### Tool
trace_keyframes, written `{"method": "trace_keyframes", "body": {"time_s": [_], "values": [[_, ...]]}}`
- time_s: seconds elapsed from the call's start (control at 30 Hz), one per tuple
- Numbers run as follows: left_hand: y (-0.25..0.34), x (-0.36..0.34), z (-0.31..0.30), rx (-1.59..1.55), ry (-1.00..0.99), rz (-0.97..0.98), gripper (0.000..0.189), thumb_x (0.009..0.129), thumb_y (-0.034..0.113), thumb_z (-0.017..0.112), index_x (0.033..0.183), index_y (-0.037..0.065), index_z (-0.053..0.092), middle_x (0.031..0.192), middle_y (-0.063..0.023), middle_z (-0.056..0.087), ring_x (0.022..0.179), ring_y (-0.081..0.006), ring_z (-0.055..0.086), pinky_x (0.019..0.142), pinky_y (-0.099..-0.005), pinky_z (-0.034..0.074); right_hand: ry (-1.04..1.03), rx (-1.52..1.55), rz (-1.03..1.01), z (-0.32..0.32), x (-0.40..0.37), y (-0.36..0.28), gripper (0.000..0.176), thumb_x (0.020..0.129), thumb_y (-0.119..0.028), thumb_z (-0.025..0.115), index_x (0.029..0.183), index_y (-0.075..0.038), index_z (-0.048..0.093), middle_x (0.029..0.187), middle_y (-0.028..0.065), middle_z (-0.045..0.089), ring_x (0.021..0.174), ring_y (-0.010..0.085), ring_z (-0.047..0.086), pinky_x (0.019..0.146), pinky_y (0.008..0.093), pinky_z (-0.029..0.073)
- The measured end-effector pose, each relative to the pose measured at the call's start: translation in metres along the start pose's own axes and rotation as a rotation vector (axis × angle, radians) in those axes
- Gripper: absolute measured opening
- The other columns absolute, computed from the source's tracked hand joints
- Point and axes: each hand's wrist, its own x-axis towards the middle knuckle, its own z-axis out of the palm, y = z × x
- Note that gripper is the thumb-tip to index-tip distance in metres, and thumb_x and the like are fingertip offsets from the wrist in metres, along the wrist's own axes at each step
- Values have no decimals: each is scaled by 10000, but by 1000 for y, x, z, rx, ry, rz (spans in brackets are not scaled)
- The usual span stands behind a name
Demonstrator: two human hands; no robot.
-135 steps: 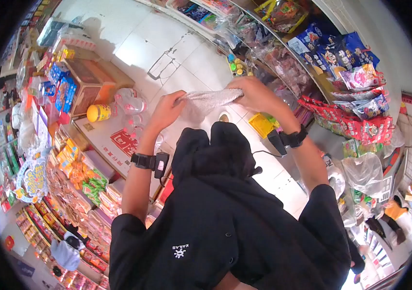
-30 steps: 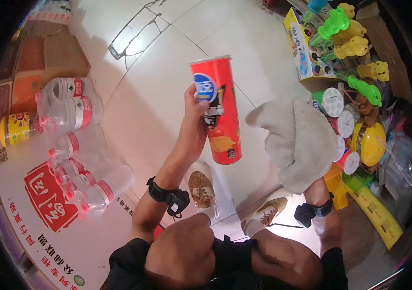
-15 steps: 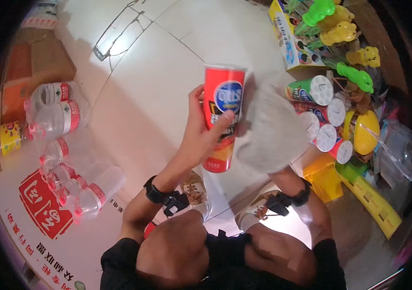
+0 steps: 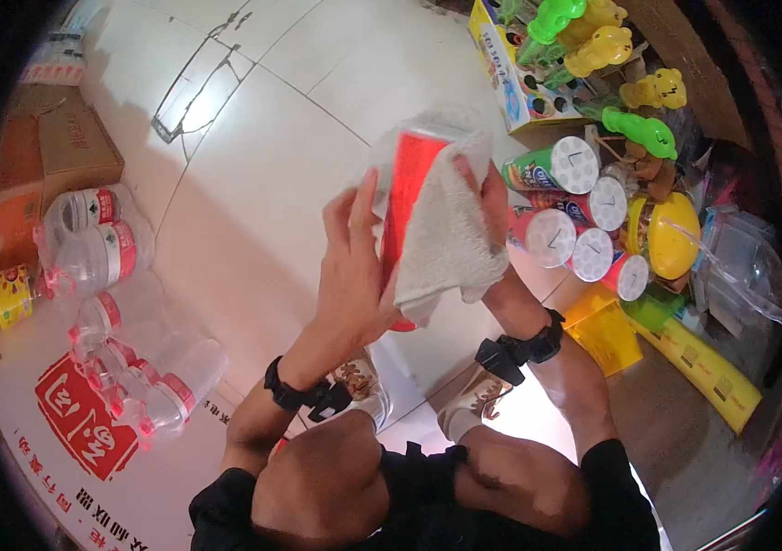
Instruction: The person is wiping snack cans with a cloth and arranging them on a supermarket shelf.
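Observation:
A red chip canister [image 4: 402, 193] stands roughly upright in the air before me, slightly tilted. My left hand [image 4: 351, 266] supports it from the left and below, fingers along its side and the thumb side partly hidden by cloth. A greyish-white cloth [image 4: 451, 234] lies over the canister's front and right side, covering its label. My right hand [image 4: 494, 207] grips the cloth and presses it against the canister's right side; part of that hand is hidden by the cloth.
Several chip canisters lie to the right, a green canister [image 4: 547, 167] among them, beside a yellow round-lidded container [image 4: 671, 236]. Beyond stands a box [image 4: 501, 78] of green and yellow animal-topped tubes. Plastic bottles [image 4: 102, 239] and a cardboard box [image 4: 79, 142] line the left.
The cloth has come from beside the canister onto its front and right side, hiding the label. My right hand has moved left and up with it. The view has shifted slightly.

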Motion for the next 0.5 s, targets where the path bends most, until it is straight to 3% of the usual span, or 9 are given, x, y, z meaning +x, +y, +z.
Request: {"method": "trace_keyframes", "body": {"time_s": [0.07,0.13,0.2,0.27,0.5], "values": [[-13,-16,11,-144,-26,13,961,799,223,732,1524,17,137,1290,-267,465,991,-402,591,835,-467,518,46,76,40,-7,1,-5,417,953,-303,663,1218,-7,534,966,50,642,833,126,625,715,274,530],[-14,-24,15,-327,-237,-45,980,813,217,729,1525,15,85,1292,-295,520,1024,-428,628,857,-450,523,125,251,-69,-3,-2,-15,382,955,-306,663,1179,-17,551,945,41,642,791,113,628,664,270,532],[-9,-20,17,-252,-251,-34,983,813,225,747,1509,20,83,1241,-314,577,1046,-461,637,889,-456,526,105,251,-163,-2,-1,-12,357,961,-318,654,1151,-34,552,926,35,632,789,100,624,662,258,529],[-4,-13,15,-286,-361,-241,1026,791,242,791,1478,-19,75,1340,-317,496,1255,-400,538,1046,-440,425,116,186,-42,-2,2,-9,361,969,-351,639,1138,-46,546,921,29,626,773,91,618,662,251,528],[-12,-10,13,-252,-363,-222,980,797,289,791,1438,-34,124,1282,-308,548,1199,-426,576,990,-438,468,28,332,141,-12,-7,15,397,988,-403,592,1168,-55,530,976,22,626,827,83,617,705,261,536]]}}
